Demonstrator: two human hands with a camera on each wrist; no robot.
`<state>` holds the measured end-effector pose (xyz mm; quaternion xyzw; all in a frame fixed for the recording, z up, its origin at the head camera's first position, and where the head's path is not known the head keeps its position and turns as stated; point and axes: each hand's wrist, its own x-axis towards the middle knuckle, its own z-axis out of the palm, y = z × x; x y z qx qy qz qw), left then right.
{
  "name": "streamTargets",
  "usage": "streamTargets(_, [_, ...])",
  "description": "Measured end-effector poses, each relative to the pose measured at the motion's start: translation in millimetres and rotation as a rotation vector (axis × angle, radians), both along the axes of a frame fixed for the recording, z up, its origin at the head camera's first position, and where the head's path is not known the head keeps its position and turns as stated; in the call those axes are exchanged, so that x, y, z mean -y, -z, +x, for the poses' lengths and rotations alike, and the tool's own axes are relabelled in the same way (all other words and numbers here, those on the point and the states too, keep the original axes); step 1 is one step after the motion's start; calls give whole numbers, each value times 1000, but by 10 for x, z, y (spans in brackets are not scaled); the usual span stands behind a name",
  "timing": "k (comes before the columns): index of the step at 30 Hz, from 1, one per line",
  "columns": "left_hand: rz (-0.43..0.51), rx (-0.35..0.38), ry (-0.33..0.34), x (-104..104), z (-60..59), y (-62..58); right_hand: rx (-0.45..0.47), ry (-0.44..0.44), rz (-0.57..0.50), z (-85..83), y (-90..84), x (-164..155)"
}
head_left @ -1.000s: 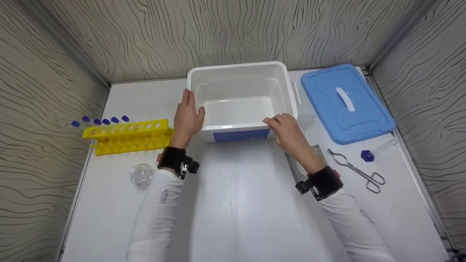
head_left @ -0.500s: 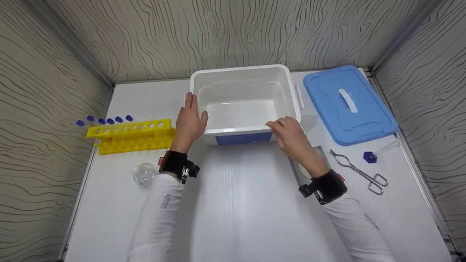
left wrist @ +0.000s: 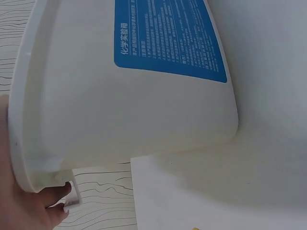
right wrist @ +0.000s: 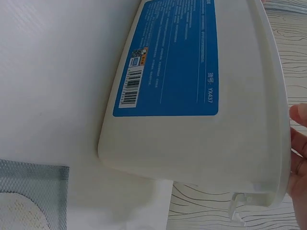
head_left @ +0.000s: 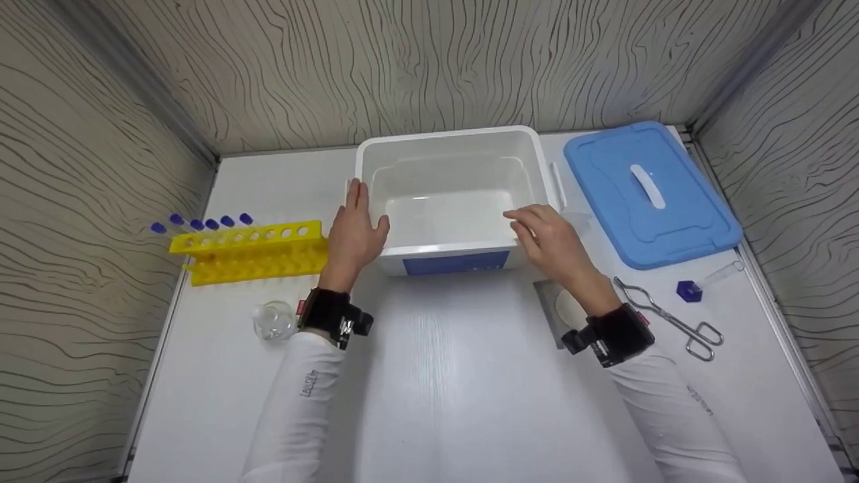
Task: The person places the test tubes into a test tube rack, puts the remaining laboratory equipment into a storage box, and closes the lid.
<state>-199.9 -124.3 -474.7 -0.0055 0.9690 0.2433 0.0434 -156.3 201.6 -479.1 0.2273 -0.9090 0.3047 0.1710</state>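
Note:
A white plastic storage box (head_left: 436, 250) stands lidless at the back of the table, a blue printed label (left wrist: 168, 38) on its front wall. My left hand (head_left: 356, 235) holds the box's left rim, thumb at the front corner. In the left wrist view two fingertips (left wrist: 60, 191) curl beneath the rim beside the white side latch (left wrist: 73, 195). My right hand (head_left: 553, 238) hovers over the front right corner, fingers loosely bent with nothing between them. Its fingers (right wrist: 298, 141) show just past the rim in the right wrist view. The box's inside shows bare white walls.
A blue lid (head_left: 644, 228) lies right of the box. Nearby are metal crucible tongs (head_left: 661, 314), a small cylinder with a purple base (head_left: 689, 290) and a wire gauze (head_left: 550, 305). Leftward stand a yellow test tube rack (head_left: 251, 268) with purple-capped tubes and a glass beaker (head_left: 274, 322).
My right hand has let go of the front rim and lifted slightly inward and right. The left hand stays at the left rim. The whole view has shifted a little.

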Motion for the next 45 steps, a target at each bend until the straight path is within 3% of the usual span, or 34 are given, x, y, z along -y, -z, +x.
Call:
streamTargets(5, [0, -9, 8, 8, 48, 9, -31, 54, 8, -206, -76, -76])
streamTargets(12, [-2, -21, 18, 16, 98, 8, -36, 204, -16, -447, -84, -155])
streamTargets(14, [3, -27, 20, 21, 112, 9, -16, 236, -24, -487, -72, -161])
streamTargets(18, [5, -40, 18, 25, 142, 19, 108, 277, -29, -535, -40, -149])
streamTargets(21, [6, -45, 19, 21, 159, 25, 198, 292, -33, -554, -7, -133])
streamTargets(33, [6, -47, 20, 11, 213, 31, 385, 244, -12, -525, 25, -156])
streamTargets(39, [-13, -89, 27, 18, 290, 34, 429, 247, -41, -440, 29, -153])
streamTargets(45, [-1, -99, 44, 58, 338, -40, 428, 252, -64, -366, 40, -156])
